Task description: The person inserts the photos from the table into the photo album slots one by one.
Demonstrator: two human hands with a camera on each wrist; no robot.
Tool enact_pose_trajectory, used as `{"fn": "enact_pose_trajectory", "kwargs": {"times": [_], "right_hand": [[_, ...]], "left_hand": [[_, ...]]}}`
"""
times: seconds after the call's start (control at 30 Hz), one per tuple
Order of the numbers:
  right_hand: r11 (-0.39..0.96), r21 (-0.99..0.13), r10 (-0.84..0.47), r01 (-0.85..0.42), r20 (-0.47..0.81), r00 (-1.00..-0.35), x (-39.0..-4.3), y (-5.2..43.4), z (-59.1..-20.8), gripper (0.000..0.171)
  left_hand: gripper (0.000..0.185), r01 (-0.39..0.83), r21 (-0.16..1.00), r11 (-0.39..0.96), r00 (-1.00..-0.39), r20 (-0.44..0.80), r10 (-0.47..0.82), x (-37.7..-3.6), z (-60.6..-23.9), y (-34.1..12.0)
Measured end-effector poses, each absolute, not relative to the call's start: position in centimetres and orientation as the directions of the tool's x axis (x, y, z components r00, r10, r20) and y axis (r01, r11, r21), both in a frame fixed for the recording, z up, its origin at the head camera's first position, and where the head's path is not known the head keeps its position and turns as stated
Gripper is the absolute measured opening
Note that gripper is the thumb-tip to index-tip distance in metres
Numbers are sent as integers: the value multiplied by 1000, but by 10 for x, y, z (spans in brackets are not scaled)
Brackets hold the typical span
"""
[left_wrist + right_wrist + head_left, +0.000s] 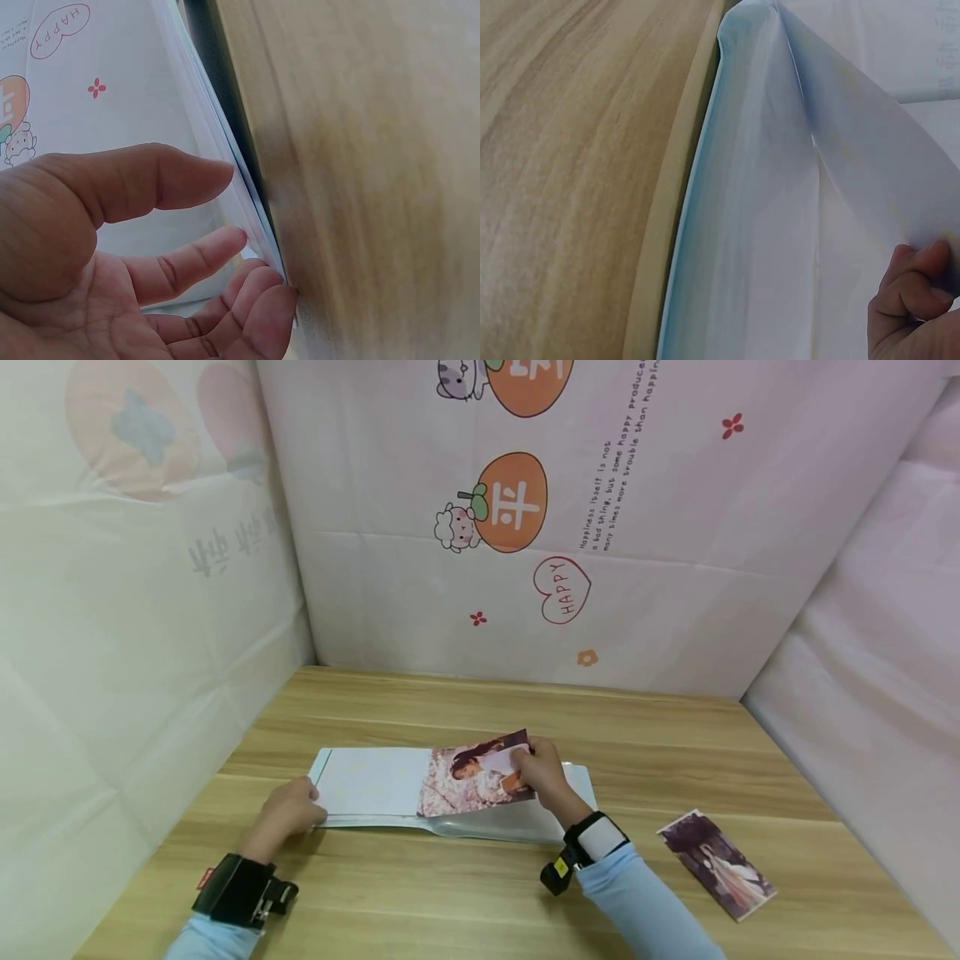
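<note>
Wooden light-grain table (465,893), white open photo album (375,781) lying flat mid-table. My right hand (542,772) pinching glossy portrait photo print (472,774) over album. Left hand (288,810) relaxed, fingertips on album's left edge. 1 spare dark photo print (716,864) well right.

A white photo album (371,785) lay open and flat on the wooden surface (465,893). A portrait photo (477,774), printed in pinks, was tilted over the album's middle, its right edge pinched.
</note>
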State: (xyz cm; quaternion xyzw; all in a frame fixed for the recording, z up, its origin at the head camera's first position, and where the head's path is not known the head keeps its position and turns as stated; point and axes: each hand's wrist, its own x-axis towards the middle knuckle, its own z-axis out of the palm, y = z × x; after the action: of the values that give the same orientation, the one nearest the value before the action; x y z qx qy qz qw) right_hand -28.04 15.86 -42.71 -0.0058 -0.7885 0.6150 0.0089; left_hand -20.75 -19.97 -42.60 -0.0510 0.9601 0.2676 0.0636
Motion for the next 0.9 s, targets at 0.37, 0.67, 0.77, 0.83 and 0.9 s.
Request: {"fn": "enact_pose_trajectory", "kwargs": {"times": [0.37,0.67,0.77,0.83,0.9], "right_hand": [[312,-948,11,62,-61,-998,-277,176,-427,32],[328,-943,-56,46,-68,-996,-270,180,-422,23],[322,-945,-66,51,-76,-995,-268,178,-420,20],[300,-951,-69,69,-94,-993,-268,178,-420,20],[288,-954,-75,79,-105,-992,-268,177,-421,20]], "left_hand": [[31,-145,507,850,-985,-155,-76,-206,-423,-198],[31,-141,510,848,-985,-156,-70,-204,-423,-199],[32,-140,509,849,-986,-154,-70,-204,-423,-199],[32,-141,509,849,-985,-154,-71,-204,-423,-199],[31,-143,508,849,-985,-155,-73,-204,-422,-198]]}}
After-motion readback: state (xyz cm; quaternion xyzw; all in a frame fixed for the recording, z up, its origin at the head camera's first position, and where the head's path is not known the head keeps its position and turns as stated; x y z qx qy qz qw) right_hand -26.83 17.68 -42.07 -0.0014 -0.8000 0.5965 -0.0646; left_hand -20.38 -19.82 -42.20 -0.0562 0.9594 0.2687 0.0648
